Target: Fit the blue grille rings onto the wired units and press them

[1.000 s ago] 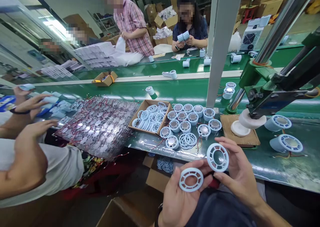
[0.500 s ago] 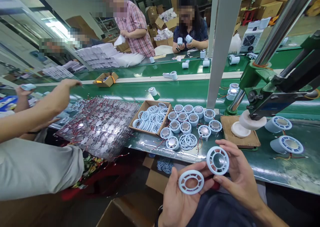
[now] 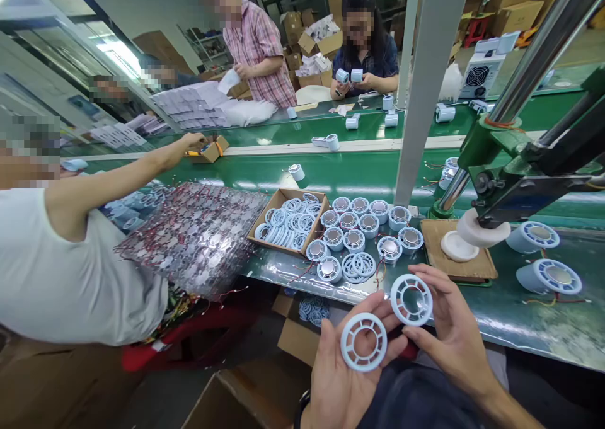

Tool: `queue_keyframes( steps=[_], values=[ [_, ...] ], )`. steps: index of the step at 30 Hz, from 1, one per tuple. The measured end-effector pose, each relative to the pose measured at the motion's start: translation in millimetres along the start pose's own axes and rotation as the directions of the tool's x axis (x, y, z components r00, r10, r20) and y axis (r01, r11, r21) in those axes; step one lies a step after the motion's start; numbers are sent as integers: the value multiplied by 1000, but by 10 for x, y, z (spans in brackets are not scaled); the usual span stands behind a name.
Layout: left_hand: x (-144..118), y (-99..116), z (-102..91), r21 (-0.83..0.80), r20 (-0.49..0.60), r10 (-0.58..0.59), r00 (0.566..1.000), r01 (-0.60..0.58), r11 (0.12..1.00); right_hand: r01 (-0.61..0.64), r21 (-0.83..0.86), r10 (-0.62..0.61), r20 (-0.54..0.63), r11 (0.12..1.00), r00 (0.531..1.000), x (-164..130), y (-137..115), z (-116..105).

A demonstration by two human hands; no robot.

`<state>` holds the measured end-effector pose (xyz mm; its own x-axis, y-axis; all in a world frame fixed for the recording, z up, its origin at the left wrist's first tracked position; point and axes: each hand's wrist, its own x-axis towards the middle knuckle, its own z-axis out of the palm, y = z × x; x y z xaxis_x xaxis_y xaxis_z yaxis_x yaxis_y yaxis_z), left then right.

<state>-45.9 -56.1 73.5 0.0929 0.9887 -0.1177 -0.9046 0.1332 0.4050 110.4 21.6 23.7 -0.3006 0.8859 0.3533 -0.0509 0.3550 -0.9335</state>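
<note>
My left hand (image 3: 341, 369) holds a flat pale-blue plastic ring grille (image 3: 363, 342) on its fingers, low in the view. My right hand (image 3: 449, 328) grips a second round pale-blue part with a shiny centre (image 3: 411, 299) by its rim, just up and right of the grille. The two parts are apart. Just beyond my hands, on the green bench, stand rows of pale-blue round housings (image 3: 366, 227) with metal discs in them, and loose grilles (image 3: 358, 267).
A cardboard tray of ring grilles (image 3: 288, 221) sits left of the housings. A hand press with a white pad (image 3: 482, 227) stands over a wooden block (image 3: 458, 259) at right. A person at left reaches an arm (image 3: 127, 174) to a small box (image 3: 210, 148). Two people work across the belt.
The person at left has stretched an arm further across toward the small box on the belt. My hands and the two blue parts have shifted only slightly.
</note>
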Motion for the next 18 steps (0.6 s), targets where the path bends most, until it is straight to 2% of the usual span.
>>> queue_keyframes(
  steps=[7, 12, 15, 18],
  values=[
    [4, 15, 9, -28, 13, -9, 1000, 9, 1000, -9, -2, 9, -5, 1000, 1000, -8, 7, 7],
    [-5, 22, 29, -29, -29, -28, 999, 27, 999, -4, -13, 4, -4, 1000, 1000, -10, -2, 9],
    [10, 14, 3, -8, -92, -14, 996, 13, 1000, 5, -37, -5, -10, 999, 1000, -6, 0, 8],
    [42, 0, -47, 54, -207, 45, 977, -35, 998, 3, -70, -4, -18, 998, 1000, -6, 11, 2]
  ],
)
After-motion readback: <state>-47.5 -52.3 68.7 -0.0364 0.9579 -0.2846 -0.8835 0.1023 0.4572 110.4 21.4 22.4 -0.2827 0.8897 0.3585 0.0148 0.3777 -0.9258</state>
